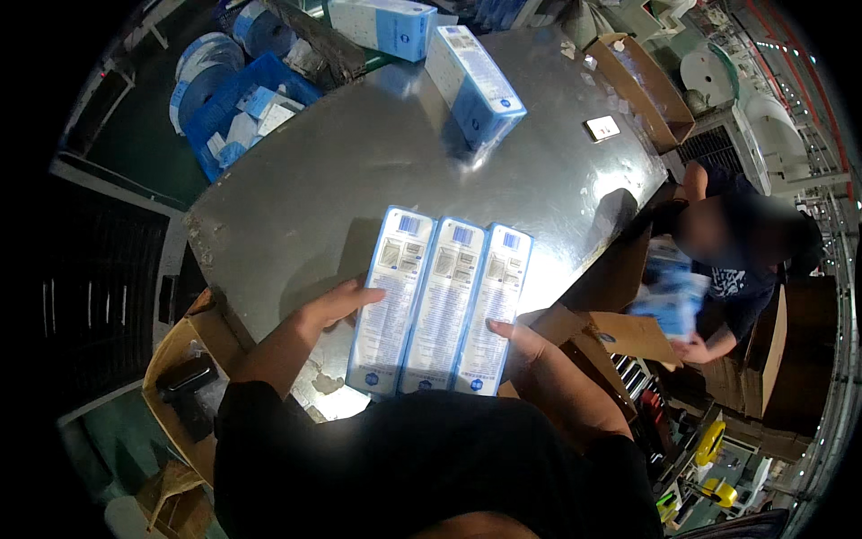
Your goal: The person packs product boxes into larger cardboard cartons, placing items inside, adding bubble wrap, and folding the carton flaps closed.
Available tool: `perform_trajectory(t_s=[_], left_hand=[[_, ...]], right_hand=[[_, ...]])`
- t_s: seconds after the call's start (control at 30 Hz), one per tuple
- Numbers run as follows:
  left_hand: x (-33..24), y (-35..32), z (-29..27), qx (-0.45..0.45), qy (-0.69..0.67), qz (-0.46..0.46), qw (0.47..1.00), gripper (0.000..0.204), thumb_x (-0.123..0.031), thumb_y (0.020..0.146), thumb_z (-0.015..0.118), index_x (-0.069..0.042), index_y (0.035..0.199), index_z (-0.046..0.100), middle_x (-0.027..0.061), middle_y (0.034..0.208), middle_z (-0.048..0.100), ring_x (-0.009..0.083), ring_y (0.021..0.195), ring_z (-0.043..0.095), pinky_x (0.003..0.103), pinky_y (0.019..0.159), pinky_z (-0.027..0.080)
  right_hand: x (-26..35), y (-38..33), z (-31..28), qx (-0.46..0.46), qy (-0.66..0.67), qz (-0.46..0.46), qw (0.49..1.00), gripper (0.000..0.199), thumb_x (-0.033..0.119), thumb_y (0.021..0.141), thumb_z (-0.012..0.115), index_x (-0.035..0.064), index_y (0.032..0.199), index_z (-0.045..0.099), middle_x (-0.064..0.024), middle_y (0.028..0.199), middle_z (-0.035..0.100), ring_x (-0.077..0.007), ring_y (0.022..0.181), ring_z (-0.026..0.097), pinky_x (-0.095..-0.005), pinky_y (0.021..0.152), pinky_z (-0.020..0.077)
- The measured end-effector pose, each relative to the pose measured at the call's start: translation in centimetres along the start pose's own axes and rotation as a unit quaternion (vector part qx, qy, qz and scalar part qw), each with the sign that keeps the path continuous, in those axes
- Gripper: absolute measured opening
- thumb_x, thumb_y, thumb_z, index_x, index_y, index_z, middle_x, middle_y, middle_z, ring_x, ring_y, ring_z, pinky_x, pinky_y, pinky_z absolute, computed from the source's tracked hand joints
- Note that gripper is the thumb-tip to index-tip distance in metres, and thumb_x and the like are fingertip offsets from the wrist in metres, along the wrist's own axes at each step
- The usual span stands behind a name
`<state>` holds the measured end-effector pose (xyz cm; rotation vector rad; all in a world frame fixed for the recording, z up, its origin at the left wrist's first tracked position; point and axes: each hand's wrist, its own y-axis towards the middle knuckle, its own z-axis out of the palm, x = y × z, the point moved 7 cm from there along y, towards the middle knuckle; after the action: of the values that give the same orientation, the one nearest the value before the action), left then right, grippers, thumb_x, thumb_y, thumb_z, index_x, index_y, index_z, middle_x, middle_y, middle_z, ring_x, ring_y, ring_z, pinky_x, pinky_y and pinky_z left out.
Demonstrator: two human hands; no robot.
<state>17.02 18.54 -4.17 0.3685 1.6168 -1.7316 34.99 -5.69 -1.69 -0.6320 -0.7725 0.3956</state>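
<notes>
Between them, the left hand (336,305) and right hand (523,349) clasp three blue-and-white packs (444,310) over the metal table's (359,171) near side, thumbs on their faces, other fingers mostly hidden; even inward pressure should keep the row flush. A blue crate (292,75) sits beyond; rightward, a co-worker (732,289) handles blurred packaging (669,305).

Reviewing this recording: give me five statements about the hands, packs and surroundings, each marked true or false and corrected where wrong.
1. The left hand touches the leftmost pack. True.
2. The right hand is empty, away from every pack. False: its thumb is on the rightmost pack.
3. Three packs sit side by side between the hands. True.
4. The blue crate is at the picture's right. False: upper left.
5. A co-worker is at the right. True.
</notes>
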Motion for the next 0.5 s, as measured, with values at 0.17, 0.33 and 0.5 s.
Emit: perform_trajectory(t_s=[0.17, 0.33, 0.5], left_hand=[[1.9, -1.8, 0.6, -0.026, -0.039, -0.008, 0.999, 0.071, -0.029, 0.082, 0.065, -0.008, 0.144, 0.038, 0.0152, 0.131, 0.055, 0.0290, 0.116, 0.056, 0.046, 0.097, 0.046], [-4.6, -6.1, 3.8, 0.045, -0.055, 0.261, 0.963, 0.070, -0.013, 0.076, 0.074, -0.002, 0.138, 0.044, 0.0142, 0.126, 0.058, 0.0239, 0.113, 0.057, 0.039, 0.095, 0.046], [-7.7, -4.8, 12.9, 0.003, 0.177, 0.288, 0.941, 0.062, -0.013, 0.079, 0.075, -0.001, 0.134, 0.049, 0.0145, 0.119, 0.061, 0.0221, 0.110, 0.059, 0.032, 0.089, 0.050]], right_hand=[[-1.4, 0.3, -1.3, 0.027, -0.029, -0.022, 0.999, 0.070, 0.030, 0.078, 0.074, -0.0016, 0.131, 0.042, -0.0192, 0.112, 0.062, -0.0191, 0.084, 0.068, -0.0236, 0.054, 0.0553], [4.8, -5.8, 0.6, -0.030, -0.192, -0.202, 0.960, 0.066, 0.013, 0.069, 0.080, -0.0027, 0.127, 0.052, -0.0165, 0.114, 0.065, -0.0283, 0.104, 0.063, -0.0431, 0.093, 0.0511], [9.2, -20.0, -0.7, -0.142, -0.350, -0.332, 0.864, 0.057, 0.020, 0.072, 0.084, -0.0008, 0.119, 0.060, -0.0147, 0.115, 0.064, -0.0248, 0.107, 0.061, -0.0401, 0.090, 0.0517]])
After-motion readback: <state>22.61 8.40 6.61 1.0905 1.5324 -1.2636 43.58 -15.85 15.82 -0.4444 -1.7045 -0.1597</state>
